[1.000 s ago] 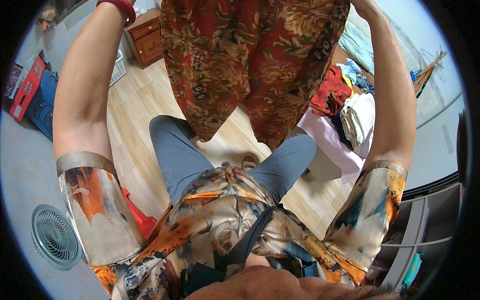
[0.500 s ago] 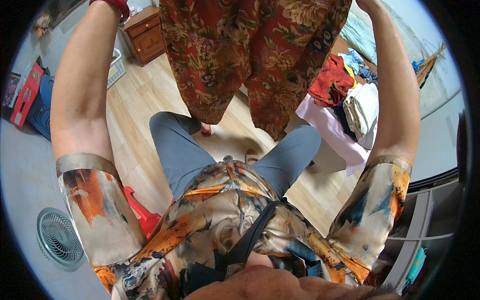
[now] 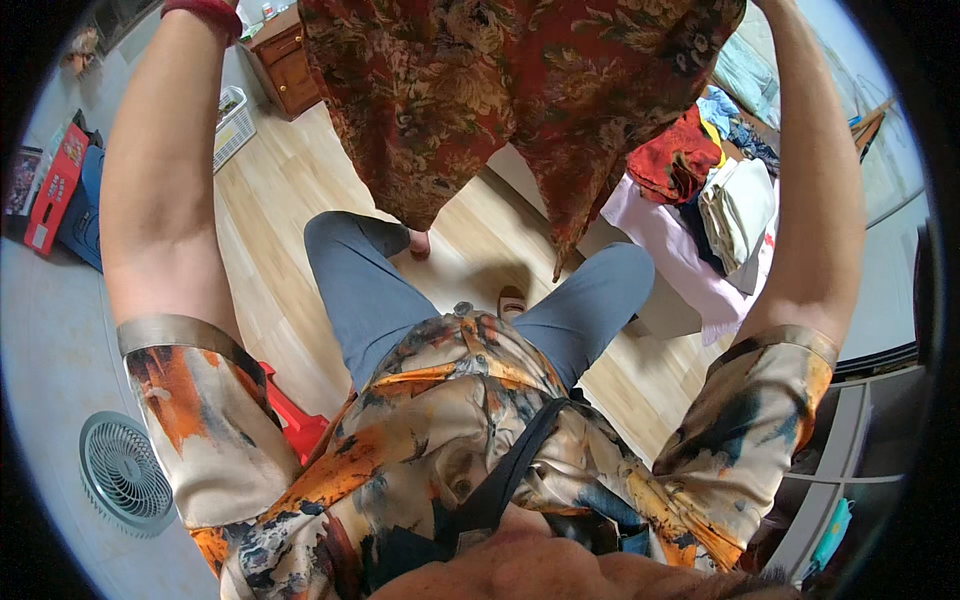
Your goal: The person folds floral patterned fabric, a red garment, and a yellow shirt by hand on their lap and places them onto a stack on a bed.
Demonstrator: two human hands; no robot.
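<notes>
Floral cloth (image 3: 500, 100) hangs between both forearms (image 3: 165, 170) (fingers out of view).

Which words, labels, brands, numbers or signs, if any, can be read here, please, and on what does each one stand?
None can be read.
Red panel at the far left: pale marks, too small and blurred to read.
Flowered cloth: only a flower pattern shows, no lettering.

No words or numbers can be read; the small pale marks (image 3: 40, 235) on the red box (image 3: 60, 185) are too tiny to make out.
</notes>
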